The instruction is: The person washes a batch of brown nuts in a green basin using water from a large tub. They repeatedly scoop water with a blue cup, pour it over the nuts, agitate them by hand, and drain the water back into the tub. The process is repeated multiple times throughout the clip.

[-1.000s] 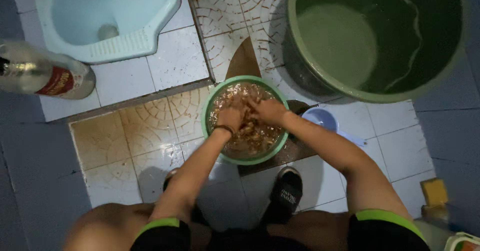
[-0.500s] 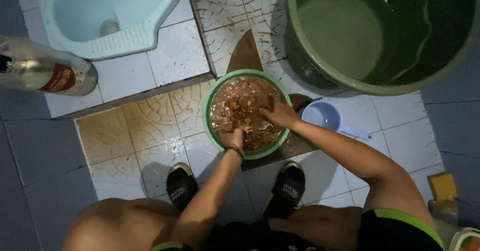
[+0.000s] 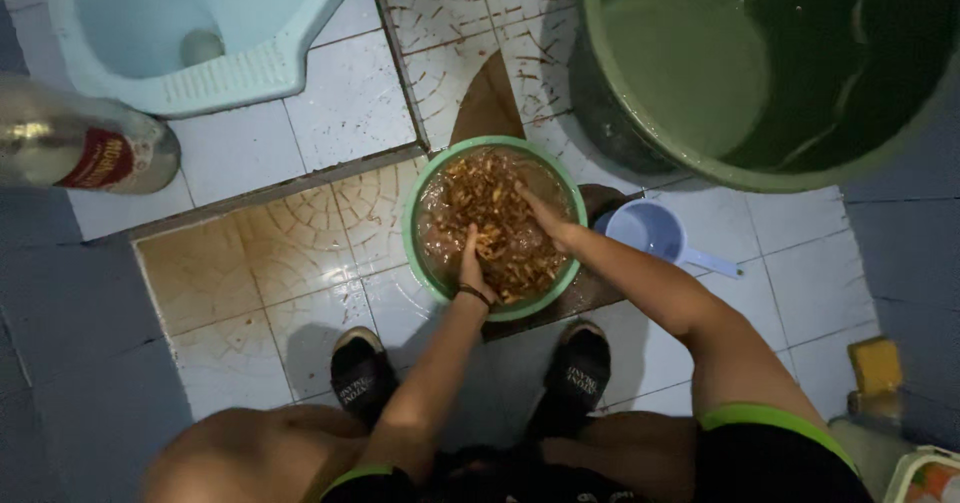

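Note:
A green basin stands on the tiled floor between my feet, filled with murky water and many small orange-brown pieces. My left hand rests in the basin at its near side, fingers together in the water. Reaching in from the right, my right hand lies flat among the pieces. Neither hand shows a clear grip on anything. A dark band circles my left wrist.
A large green tub of water stands at the upper right. A pale blue dipper lies right of the basin. A light blue squat toilet is at the upper left, a bottle at the left edge. My dark sandals flank the basin.
Both hands were together in the middle of the basin. They have drawn apart: the left to the near rim, the right toward the right side. The view has shifted slightly.

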